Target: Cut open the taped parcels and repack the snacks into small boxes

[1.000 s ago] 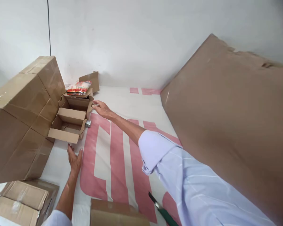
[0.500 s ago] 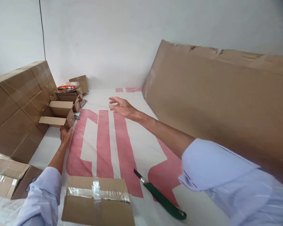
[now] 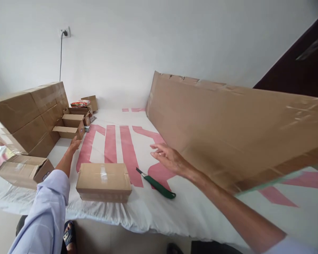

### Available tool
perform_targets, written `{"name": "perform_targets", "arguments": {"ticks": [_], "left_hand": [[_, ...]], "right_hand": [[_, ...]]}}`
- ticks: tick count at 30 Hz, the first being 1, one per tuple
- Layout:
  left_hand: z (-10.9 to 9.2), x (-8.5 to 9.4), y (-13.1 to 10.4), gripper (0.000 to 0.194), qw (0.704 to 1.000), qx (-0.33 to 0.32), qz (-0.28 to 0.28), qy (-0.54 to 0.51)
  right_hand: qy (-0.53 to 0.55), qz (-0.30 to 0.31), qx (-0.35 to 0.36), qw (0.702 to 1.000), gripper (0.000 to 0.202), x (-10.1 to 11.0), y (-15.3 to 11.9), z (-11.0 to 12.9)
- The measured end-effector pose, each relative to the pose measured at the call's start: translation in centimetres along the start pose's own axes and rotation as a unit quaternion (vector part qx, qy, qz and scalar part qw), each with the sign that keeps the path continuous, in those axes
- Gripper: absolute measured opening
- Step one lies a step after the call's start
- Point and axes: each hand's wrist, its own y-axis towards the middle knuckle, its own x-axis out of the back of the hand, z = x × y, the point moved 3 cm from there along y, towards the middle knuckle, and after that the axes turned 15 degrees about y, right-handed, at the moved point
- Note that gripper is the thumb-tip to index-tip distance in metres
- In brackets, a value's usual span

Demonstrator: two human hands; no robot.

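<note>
My left hand (image 3: 74, 143) is at the near right corner of an open cardboard box (image 3: 81, 132); its fingers look stretched out, and I cannot tell whether they touch the cardboard. Over the pink-and-white sheet hovers my right hand (image 3: 167, 157), fingers apart and holding nothing. Below it lies a green-handled knife (image 3: 159, 186) with a short dark blade pointing left. A taped, closed carton (image 3: 103, 178) sits near the front edge, left of the knife.
Stacked cartons (image 3: 29, 116) line the left side, with another taped carton (image 3: 23, 169) in front. Behind the open box are more open boxes and a red-and-white packet (image 3: 80, 103). A large cardboard sheet (image 3: 228, 130) leans on the right. A plugged socket (image 3: 65, 32) is on the wall.
My right hand has moved right and nearer to me, away from the open box. My left hand remains by the box's corner. The view has shifted, showing more of the front edge and floor.
</note>
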Motion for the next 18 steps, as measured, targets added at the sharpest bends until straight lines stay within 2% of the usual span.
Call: {"name": "perform_targets", "arguments": {"ticks": [4,8,12,15,18], "left_hand": [[-0.8,1.1,-5.8,0.059,0.999,-0.012,0.025,-0.034],[-0.1,3.3,-13.3,0.068,0.996,-0.067,0.049,-0.036],[1.4,5.5,-19.1,0.077,0.997,-0.071,0.03,-0.017],[2.4,5.8,-21.3,0.081,0.999,-0.045,0.019,-0.024],[3.6,5.0,-22.5,0.087,0.999,-0.034,0.005,-0.017]], "right_hand": [[-0.057,-0.002,-0.044,0.997,0.041,-2.1,-6.7,-4.7],[-0.093,0.004,-0.054,0.994,0.041,-4.3,-11.1,-6.9],[-0.116,0.016,-0.035,0.993,0.038,-6.1,-12.7,-6.9],[-0.142,0.022,-0.023,0.989,0.038,-7.6,-12.5,-7.1],[-0.192,0.001,-0.017,0.981,0.036,-9.0,-12.0,-8.0]]}}
